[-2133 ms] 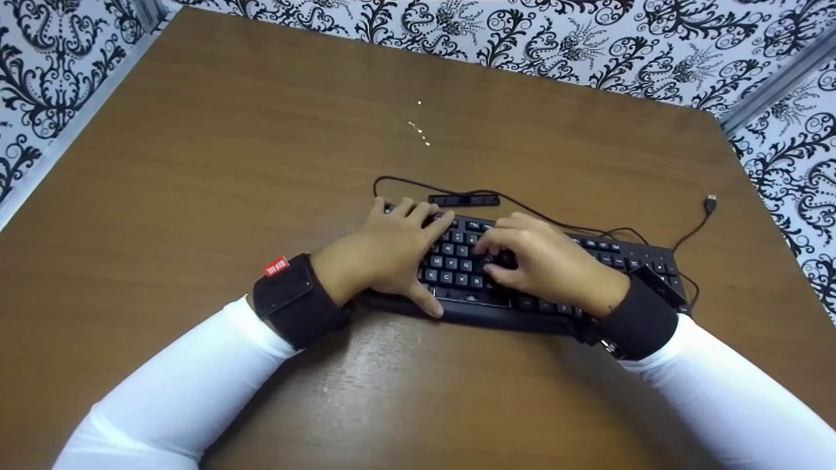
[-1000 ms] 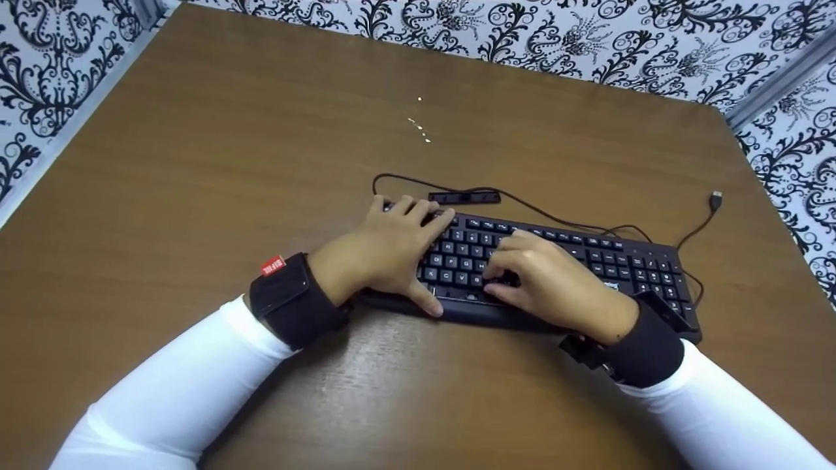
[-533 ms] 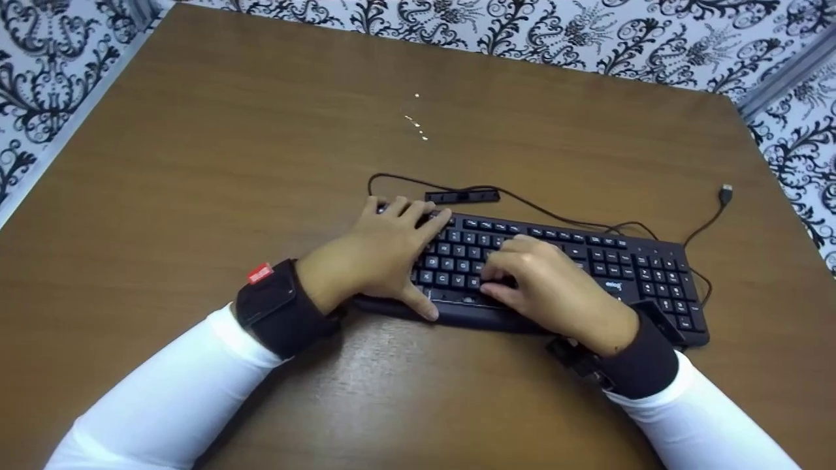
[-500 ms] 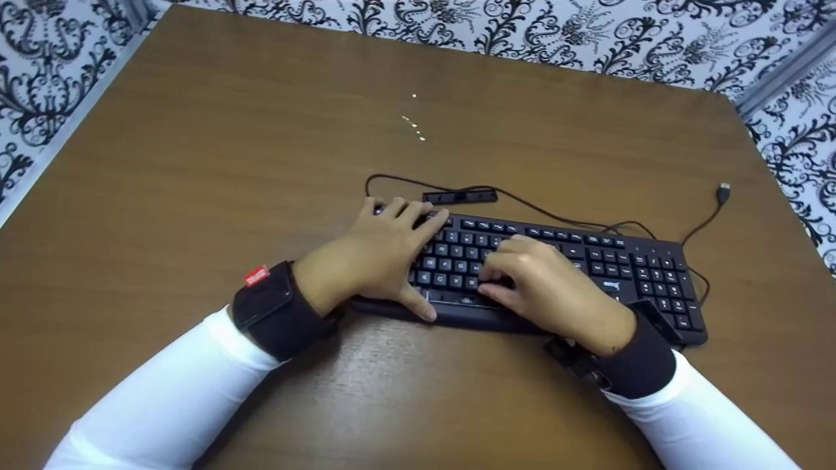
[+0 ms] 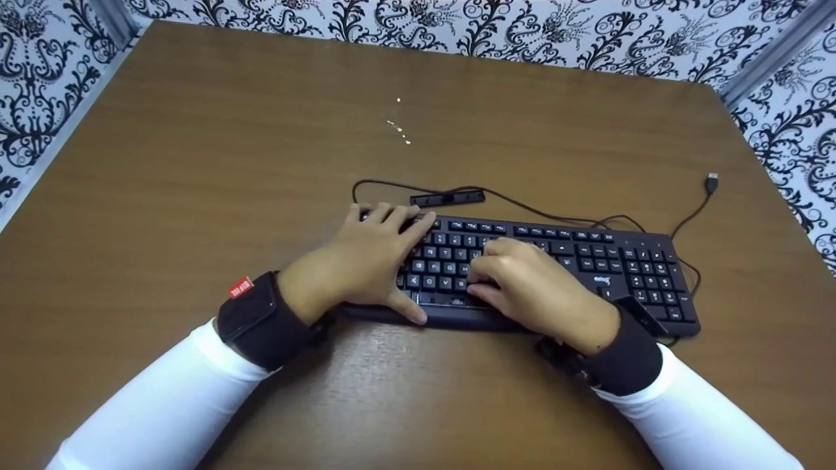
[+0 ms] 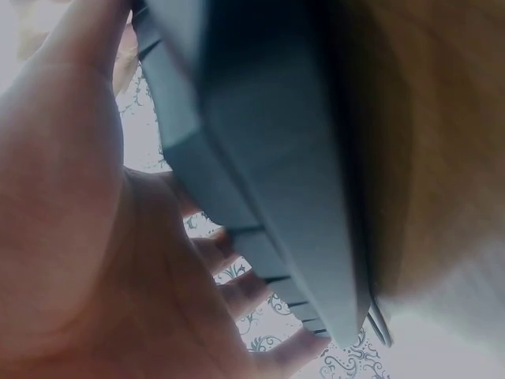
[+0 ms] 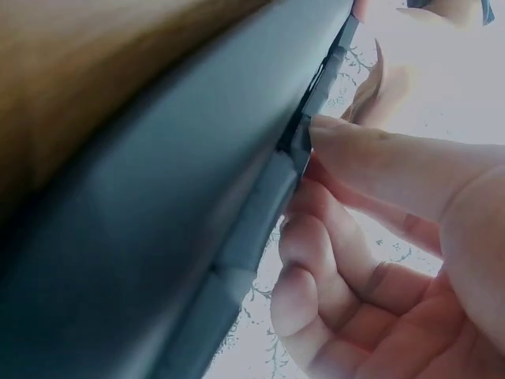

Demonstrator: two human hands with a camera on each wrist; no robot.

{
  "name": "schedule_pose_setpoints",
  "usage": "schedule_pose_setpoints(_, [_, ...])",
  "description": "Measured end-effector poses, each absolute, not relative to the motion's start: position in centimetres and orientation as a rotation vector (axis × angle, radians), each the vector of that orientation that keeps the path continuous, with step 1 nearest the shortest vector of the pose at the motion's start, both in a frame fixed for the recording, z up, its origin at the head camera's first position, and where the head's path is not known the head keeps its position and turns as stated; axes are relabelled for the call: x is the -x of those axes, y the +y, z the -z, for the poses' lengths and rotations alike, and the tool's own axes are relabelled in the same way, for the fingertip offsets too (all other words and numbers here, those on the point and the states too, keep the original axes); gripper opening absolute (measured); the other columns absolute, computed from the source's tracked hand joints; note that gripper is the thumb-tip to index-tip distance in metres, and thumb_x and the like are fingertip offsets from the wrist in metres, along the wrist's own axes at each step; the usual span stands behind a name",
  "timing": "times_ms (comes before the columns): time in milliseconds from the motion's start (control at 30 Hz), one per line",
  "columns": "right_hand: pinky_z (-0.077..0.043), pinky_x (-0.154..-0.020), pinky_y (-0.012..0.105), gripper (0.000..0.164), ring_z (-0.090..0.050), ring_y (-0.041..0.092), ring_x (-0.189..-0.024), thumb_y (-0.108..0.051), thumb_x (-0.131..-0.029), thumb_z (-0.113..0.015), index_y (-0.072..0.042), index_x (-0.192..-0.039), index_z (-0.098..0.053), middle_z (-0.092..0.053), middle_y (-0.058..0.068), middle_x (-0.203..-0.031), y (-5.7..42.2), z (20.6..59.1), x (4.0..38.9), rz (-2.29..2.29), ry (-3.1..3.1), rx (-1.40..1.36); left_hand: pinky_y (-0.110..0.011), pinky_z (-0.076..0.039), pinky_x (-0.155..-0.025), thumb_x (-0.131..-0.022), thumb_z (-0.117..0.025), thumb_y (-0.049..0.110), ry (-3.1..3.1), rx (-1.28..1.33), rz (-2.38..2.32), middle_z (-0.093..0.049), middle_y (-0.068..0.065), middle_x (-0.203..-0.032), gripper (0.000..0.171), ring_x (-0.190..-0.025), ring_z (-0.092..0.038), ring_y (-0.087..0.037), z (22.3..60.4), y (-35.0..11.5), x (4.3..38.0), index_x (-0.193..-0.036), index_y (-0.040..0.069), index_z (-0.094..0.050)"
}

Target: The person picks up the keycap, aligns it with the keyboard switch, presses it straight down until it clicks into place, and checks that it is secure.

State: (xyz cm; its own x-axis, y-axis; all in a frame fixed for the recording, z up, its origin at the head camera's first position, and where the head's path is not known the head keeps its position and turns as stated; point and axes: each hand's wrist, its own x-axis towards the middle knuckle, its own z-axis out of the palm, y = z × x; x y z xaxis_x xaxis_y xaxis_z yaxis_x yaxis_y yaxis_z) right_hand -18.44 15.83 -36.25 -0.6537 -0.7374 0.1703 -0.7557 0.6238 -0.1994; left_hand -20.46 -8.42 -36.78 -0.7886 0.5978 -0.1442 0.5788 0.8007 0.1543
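Observation:
A black wired keyboard point(image 5: 653, 274) lies on the wooden table, tilted slightly in the head view. My left hand point(image 5: 366, 261) rests on its left end with fingers spread toward the back edge and the thumb at the front edge. Its palm hangs over the keys in the left wrist view. My right hand point(image 5: 529, 281) is over the middle of the keyboard with curled fingers. In the right wrist view its thumb point(image 7: 339, 138) and forefinger pinch a key point(image 7: 301, 142) near the front row; the forefinger's tip is hidden.
Behind the keyboard a small black strip point(image 5: 447, 198) lies under the cable point(image 5: 535, 212). The cable's USB plug point(image 5: 711, 185) lies to the right. Several tiny pale specks point(image 5: 400, 130) show farther back on the table point(image 5: 228, 130). Patterned walls stand around its far edges.
My right wrist has dropped toward me since the earliest frame, uncovering the number pad, while its fingers stay curled at the middle keys. My left hand stays on the keyboard; the head view shifts slightly.

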Motion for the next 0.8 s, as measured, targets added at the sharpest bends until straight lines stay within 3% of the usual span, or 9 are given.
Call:
schedule_pose_setpoints(500, [-0.054, -0.067, 0.033, 0.010, -0.059, 0.015, -0.073, -0.015, -0.084, -0.079, -0.013, -0.080, -0.071, -0.061, -0.001, -0.079, 15.2, 35.5, 18.7, -0.268, -2.702, -1.319, -0.066, -0.023, -0.116, -0.057, -0.068, 0.089, 2.832, -0.903, -0.202, -0.025, -0.015, -0.164, 0.137, -0.148, -0.029, -0.039, 36.6, -9.2, 20.4, -0.162, 0.016, -0.017])
schedule_pose_setpoints(600, [-0.056, -0.073, 0.034, 0.006, -0.063, 0.015, -0.080, -0.019, -0.087, -0.078, -0.013, -0.088, -0.075, -0.067, 0.000, -0.085, 15.6, 35.5, 18.8, -0.322, -2.731, -1.333, -0.067, -0.022, -0.117, -0.057, -0.068, 0.088, 2.803, -0.899, -0.181, -0.025, -0.015, -0.164, 0.137, -0.148, -0.029, -0.039, 36.8, -9.1, 20.2, -0.162, 0.016, -0.016])
schedule_pose_setpoints(800, [-0.058, -0.085, 0.038, 0.020, -0.067, 0.021, -0.092, -0.017, -0.086, -0.077, -0.008, -0.104, -0.076, -0.075, 0.006, -0.099, 15.5, 33.6, 21.1, -0.379, -2.825, -1.208, -0.070, -0.021, -0.115, -0.059, -0.070, 0.086, 2.781, -0.920, -0.206, -0.026, -0.018, -0.163, 0.135, -0.147, -0.029, -0.041, 36.8, -8.6, 20.4, -0.161, 0.014, -0.018])
